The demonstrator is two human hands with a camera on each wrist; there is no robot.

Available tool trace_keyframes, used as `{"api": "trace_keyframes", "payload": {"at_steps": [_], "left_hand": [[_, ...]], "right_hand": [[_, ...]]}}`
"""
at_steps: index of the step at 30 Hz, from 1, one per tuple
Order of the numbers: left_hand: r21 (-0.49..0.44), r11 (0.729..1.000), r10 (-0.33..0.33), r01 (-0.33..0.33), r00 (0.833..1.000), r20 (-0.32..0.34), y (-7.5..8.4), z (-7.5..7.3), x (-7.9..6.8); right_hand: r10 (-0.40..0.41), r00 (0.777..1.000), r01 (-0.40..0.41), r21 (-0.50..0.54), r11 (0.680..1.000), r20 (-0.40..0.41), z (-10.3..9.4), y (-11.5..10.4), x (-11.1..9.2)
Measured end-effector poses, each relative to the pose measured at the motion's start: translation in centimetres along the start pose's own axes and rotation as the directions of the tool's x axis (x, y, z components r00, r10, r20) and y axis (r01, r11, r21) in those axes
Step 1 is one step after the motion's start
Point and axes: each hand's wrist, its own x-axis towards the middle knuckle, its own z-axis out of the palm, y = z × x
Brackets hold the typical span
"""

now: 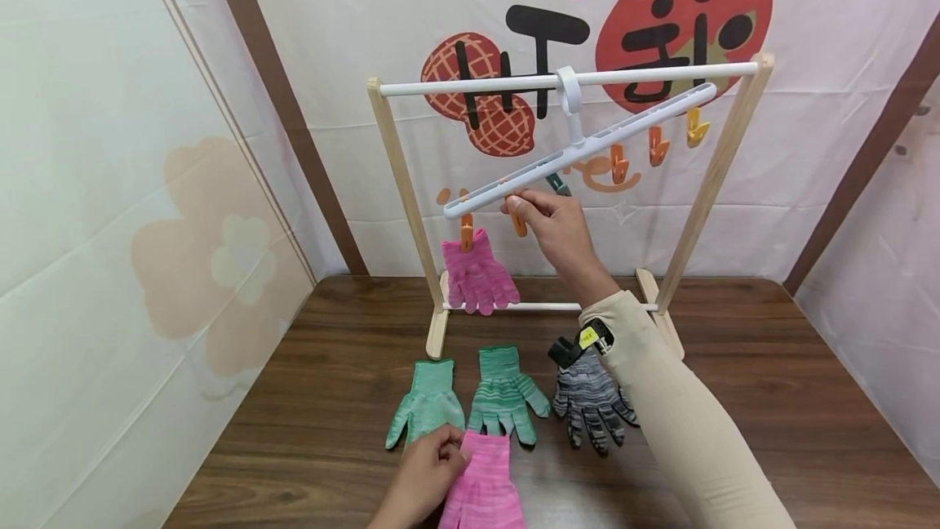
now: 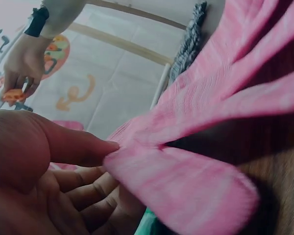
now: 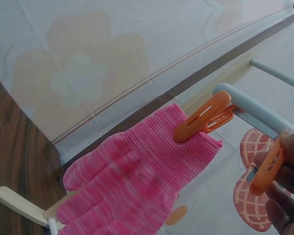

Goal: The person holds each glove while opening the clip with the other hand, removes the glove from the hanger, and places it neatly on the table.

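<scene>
My right hand (image 1: pixel 561 237) is raised to the white hanger (image 1: pixel 514 180) and pinches an orange clip (image 1: pixel 518 224) under its bar. Left of it, another orange clip (image 3: pixel 204 117) grips the cuff of a pink glove (image 3: pixel 137 171), which dangles fingers down. Lower, over the table, my left hand (image 1: pixel 427 476) pinches a second pink glove (image 1: pixel 485 484) between thumb and fingers; in the left wrist view the thumb (image 2: pixel 83 147) presses near the base of the glove's thumb. The glove's lower end runs out of the head view.
A wooden rack (image 1: pixel 396 162) with a white top rail carries the tilted hanger. Orange clips (image 1: pixel 620 165), a yellow clip (image 1: pixel 696 129) and a dark green clip (image 1: pixel 557 184) hang from it. Two green gloves (image 1: pixel 507 386) and a grey-black glove (image 1: pixel 590 398) lie on the table (image 1: pixel 330 398).
</scene>
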Motion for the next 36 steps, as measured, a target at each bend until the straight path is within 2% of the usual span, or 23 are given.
{"api": "trace_keyframes", "payload": {"at_steps": [3,9,14,18,20,23,26,29,33,36], "left_hand": [[0.05,0.998,0.027,-0.027,1.0,0.001,-0.1,0.0,0.0],[0.131,0.99,0.051,-0.057,0.997,0.054,-0.5,-0.2,-0.1],[0.154,0.987,0.039,-0.051,0.996,0.077,-0.6,-0.2,-0.2],[0.196,0.981,-0.001,-0.012,0.998,0.067,-0.4,-0.3,-0.1],[0.236,0.972,-0.016,0.008,0.999,0.033,-0.1,-0.4,-0.1],[0.321,0.946,-0.027,0.042,0.998,-0.051,0.3,-0.6,-0.1],[0.394,0.917,-0.005,0.06,0.99,-0.139,0.7,-0.9,0.1],[0.41,0.911,0.034,0.049,0.981,-0.193,1.3,-1.6,0.8],[0.388,0.922,0.102,0.018,0.953,-0.285,2.3,-3.3,2.9],[0.368,0.93,0.162,-0.015,0.914,-0.372,3.1,-4.9,5.2]], "right_hand": [[-0.001,1.0,0.001,0.001,1.0,0.0,0.0,0.0,0.0],[-0.005,1.0,0.005,0.006,1.0,-0.004,0.0,0.0,0.0],[0.0,1.0,0.0,-0.002,1.0,-0.005,0.1,-0.1,0.0],[0.006,1.0,-0.006,-0.008,1.0,-0.003,0.1,0.0,0.0],[0.007,1.0,-0.007,-0.008,1.0,-0.001,0.1,0.0,0.0],[0.007,1.0,-0.007,0.0,1.0,0.002,0.1,0.0,0.0],[0.006,1.0,-0.006,0.008,1.0,0.004,0.1,0.0,0.0],[0.001,1.0,-0.001,0.008,1.0,0.009,0.1,0.0,0.0],[-0.007,1.0,0.007,0.001,1.0,0.017,0.1,0.0,0.0],[-0.005,1.0,0.005,-0.006,1.0,0.019,0.1,0.0,-0.1]]}}
